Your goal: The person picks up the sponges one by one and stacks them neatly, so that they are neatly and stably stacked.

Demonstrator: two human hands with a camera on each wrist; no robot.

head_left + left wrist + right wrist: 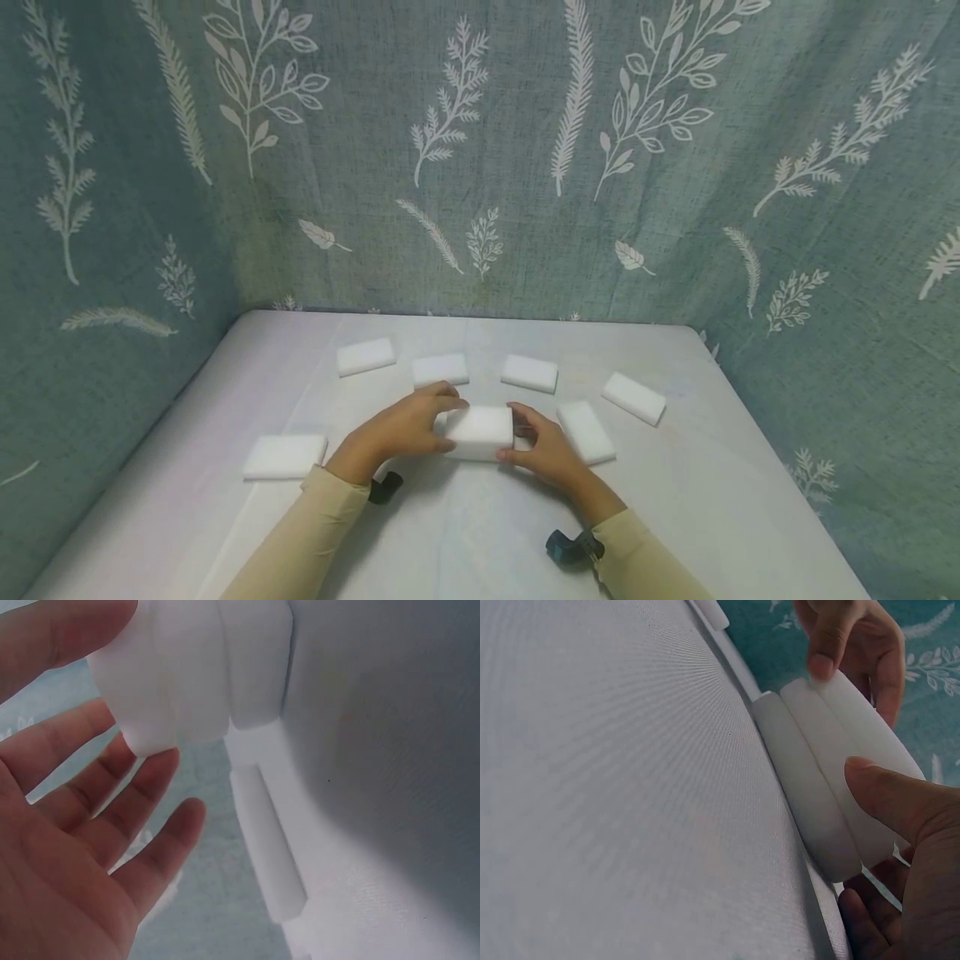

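A stack of white, round-edged blocks (480, 433), at least two high, sits mid-table between both hands. My left hand (412, 421) grips the left end of the upper block (191, 667), thumb on the near side and fingers beyond; its little finger stands clear. At the right end, my right hand (546, 446) holds the same block, with its thumb across the side seen in the right wrist view. Beneath it, the lower block (806, 787) lies flat on the table. Whether the upper part is one block or two, I cannot tell.
More white blocks lie flat around the stack: one at the left (285, 457), several in a rough arc behind, and one close beside the right hand (587, 432). A patterned green cloth (360, 208) hangs behind and along both sides of the white table (480, 542).
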